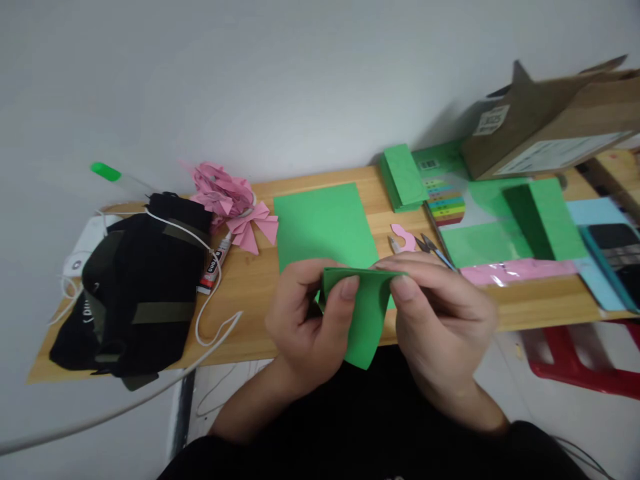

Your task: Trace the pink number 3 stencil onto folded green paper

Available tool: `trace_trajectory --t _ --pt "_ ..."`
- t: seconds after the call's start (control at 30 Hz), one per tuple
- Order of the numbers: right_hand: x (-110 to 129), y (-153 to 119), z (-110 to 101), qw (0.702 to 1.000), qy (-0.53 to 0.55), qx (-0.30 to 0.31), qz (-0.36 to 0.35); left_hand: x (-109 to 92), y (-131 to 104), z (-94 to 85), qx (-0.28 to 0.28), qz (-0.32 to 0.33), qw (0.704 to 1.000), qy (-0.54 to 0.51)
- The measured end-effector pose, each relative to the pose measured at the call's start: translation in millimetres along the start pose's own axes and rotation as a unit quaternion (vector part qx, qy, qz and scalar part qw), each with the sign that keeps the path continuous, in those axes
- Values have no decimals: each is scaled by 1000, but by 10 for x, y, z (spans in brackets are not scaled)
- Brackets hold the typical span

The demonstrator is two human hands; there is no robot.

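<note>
A folded piece of green paper (367, 327) is held up in front of me, above the table's near edge. My left hand (313, 320) pinches its left end between thumb and fingers. At the other end, my right hand (445, 320) grips the paper the same way, thumb on the near face. The fold runs along the top and the lower part hangs down. Behind it, a flat green sheet (323, 223) lies on the wooden table (240, 287), partly hidden by my hands. Just beyond my right hand are scissors (435, 250) and a pink paper cutout (404, 238).
Left on the table are a black bag (150, 287), a pink paper flower (225, 190) and a glue tube (215, 263). A white cable (150, 393) crosses the lower left. Right are a green paper stack (403, 179), a paper pack (480, 233), a cardboard box (555, 120) and a calculator (613, 250).
</note>
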State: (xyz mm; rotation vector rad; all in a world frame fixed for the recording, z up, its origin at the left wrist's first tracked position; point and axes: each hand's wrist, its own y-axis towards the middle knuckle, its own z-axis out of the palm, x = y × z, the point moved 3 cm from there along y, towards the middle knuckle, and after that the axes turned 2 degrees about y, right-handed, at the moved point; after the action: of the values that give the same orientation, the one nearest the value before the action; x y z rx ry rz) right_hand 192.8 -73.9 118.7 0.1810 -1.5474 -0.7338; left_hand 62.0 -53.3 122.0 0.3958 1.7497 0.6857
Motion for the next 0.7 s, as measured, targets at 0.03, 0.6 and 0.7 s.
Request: trace_trajectory --t 0.03,0.6,0.7 --pt "-1 1 -3 1000 -2 -1 -2 0 -2 -3 -1 0 1000 0" --pt "-28 0 -37 999 14 -34 -37 5 37 27 57 -2 991 -119" --pt "-27 1 -36 999 3 -35 -35 8 36 33 40 -5 993 -110"
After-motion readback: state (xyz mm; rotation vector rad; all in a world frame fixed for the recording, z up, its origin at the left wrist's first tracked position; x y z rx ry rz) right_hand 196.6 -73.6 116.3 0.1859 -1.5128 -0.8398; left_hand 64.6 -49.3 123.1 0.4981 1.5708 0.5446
